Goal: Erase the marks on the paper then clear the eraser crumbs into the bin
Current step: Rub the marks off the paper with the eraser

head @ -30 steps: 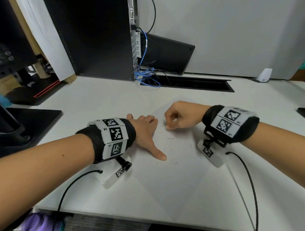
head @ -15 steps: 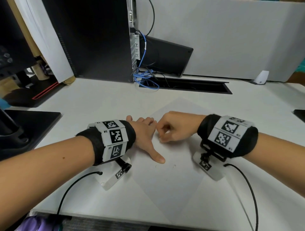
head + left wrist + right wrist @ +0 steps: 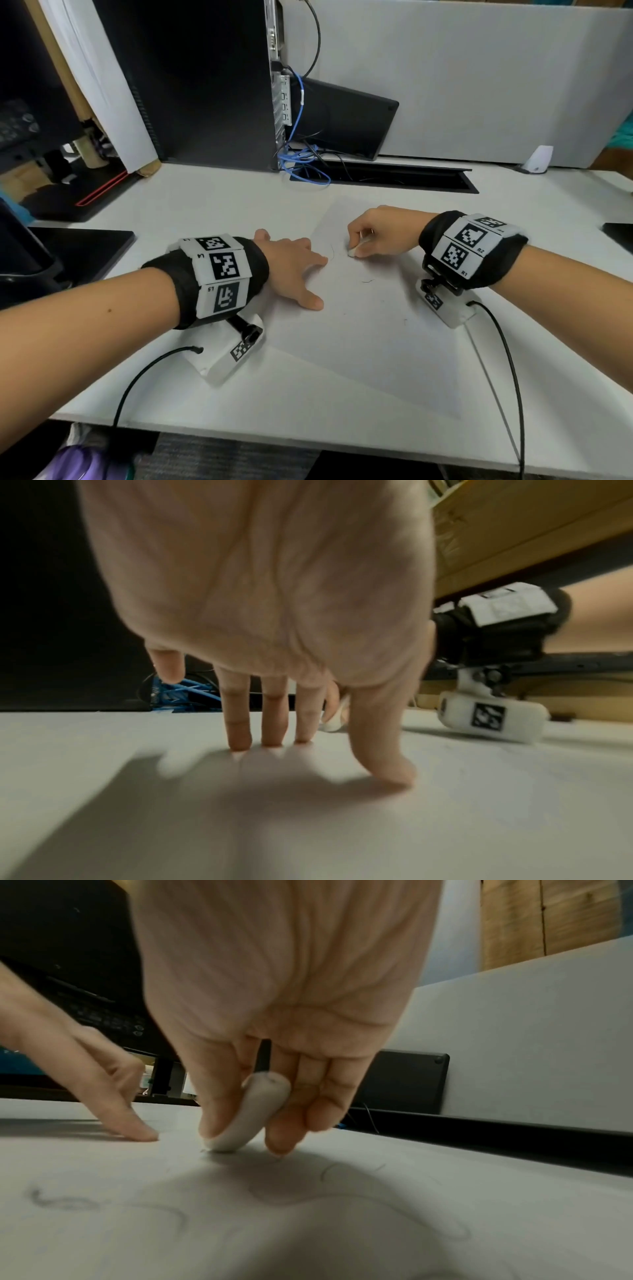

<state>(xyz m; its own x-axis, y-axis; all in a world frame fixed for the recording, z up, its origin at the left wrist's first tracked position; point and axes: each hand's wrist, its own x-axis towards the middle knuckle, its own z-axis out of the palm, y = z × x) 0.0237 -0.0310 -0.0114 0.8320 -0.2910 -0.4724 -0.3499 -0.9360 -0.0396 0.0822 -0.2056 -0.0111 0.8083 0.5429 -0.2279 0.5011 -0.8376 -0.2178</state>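
A white sheet of paper [image 3: 370, 329] lies angled on the white desk, with faint pencil marks [image 3: 367, 281] near its middle. My right hand [image 3: 371, 236] pinches a rounded white eraser [image 3: 352, 253] between thumb and fingers and presses its lower end onto the paper; the right wrist view shows the eraser [image 3: 255, 1115] bent against the sheet beside curly pencil marks [image 3: 68, 1202]. My left hand [image 3: 296, 270] lies flat with straight fingers, holding down the paper's left part, fingertips [image 3: 240, 744] and thumb on the surface.
A black computer tower [image 3: 191, 82] with blue cables [image 3: 301, 164] stands at the back, next to a dark cable slot [image 3: 387, 176] in the desk. A black monitor base [image 3: 68, 246] sits at left. A grey partition runs along the back. No bin is in view.
My right hand with the eraser slid left toward the left hand half a second ago, then back right and slightly farther away. The left hand stayed pressed on the paper.
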